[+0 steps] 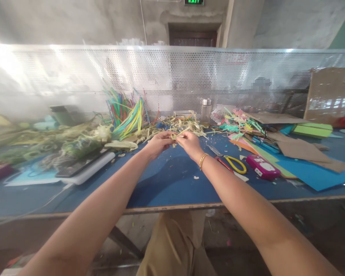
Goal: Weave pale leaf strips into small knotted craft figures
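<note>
My left hand (158, 143) and my right hand (191, 144) meet over the blue table (166, 180), fingers pinched together on a small pale straw-like strip (176, 135). A gold bracelet (202, 160) circles my right wrist. Just beyond my hands lies a heap of pale dried strips (184, 124). Yellow-handled scissors (231, 161) rest to the right of my right wrist.
Colourful plastic strips (126, 111) stand at the back left beside tangled green fibres (71, 142). A pink box (263, 167), coloured paper sheets (313, 172) and cardboard (329, 92) fill the right. A metal-capped jar (206, 109) stands against the perforated metal screen (172, 73).
</note>
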A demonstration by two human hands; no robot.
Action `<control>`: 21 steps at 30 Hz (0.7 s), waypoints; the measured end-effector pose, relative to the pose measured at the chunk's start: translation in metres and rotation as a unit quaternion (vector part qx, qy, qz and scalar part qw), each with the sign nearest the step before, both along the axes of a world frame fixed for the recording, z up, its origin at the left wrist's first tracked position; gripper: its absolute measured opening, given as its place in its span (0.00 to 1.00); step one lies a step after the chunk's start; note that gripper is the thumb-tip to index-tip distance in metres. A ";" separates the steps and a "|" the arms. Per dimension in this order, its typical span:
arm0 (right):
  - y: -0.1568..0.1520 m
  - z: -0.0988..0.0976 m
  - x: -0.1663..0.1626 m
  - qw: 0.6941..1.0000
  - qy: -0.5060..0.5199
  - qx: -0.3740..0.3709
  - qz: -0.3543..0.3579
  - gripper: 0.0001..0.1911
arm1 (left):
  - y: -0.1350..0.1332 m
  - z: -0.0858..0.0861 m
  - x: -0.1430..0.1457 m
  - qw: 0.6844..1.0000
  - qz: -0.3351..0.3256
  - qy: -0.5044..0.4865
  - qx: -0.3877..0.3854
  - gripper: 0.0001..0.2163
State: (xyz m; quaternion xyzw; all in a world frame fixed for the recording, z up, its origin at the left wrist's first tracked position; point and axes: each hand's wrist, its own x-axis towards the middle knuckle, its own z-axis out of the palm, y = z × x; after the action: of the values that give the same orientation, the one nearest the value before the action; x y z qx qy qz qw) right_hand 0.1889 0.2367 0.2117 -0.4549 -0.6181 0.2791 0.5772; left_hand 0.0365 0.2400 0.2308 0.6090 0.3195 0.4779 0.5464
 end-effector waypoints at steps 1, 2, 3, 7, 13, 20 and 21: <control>0.000 0.000 0.000 1.000 0.009 -0.010 -0.003 0.08 | 0.000 0.000 0.000 1.000 -0.002 -0.003 -0.002 0.15; -0.001 0.001 -0.001 1.000 0.016 -0.019 -0.002 0.08 | -0.001 0.001 0.000 1.000 -0.004 -0.005 -0.004 0.15; -0.001 0.001 -0.001 0.999 0.026 -0.028 0.000 0.08 | -0.001 0.001 0.000 1.000 -0.004 -0.008 -0.005 0.15; -0.002 0.003 -0.001 0.996 0.079 -0.051 0.010 0.09 | -0.001 0.001 -0.001 1.000 -0.005 -0.016 -0.007 0.15; -0.004 0.007 -0.001 0.992 0.107 -0.057 0.043 0.08 | -0.002 0.003 0.000 0.999 -0.007 -0.031 -0.017 0.15; -0.004 0.006 0.000 0.991 0.106 -0.057 0.054 0.07 | 0.001 0.001 -0.002 0.999 -0.021 -0.042 -0.025 0.14; -0.004 0.006 0.000 0.991 0.109 -0.058 0.059 0.07 | 0.001 0.001 -0.002 0.999 -0.021 -0.043 -0.025 0.13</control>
State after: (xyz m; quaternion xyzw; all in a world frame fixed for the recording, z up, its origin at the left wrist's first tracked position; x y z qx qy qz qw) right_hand 0.1886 0.2331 0.2178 -0.4172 -0.5596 0.3958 0.5967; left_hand 0.0347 0.2406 0.2321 0.5808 0.2950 0.4837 0.5846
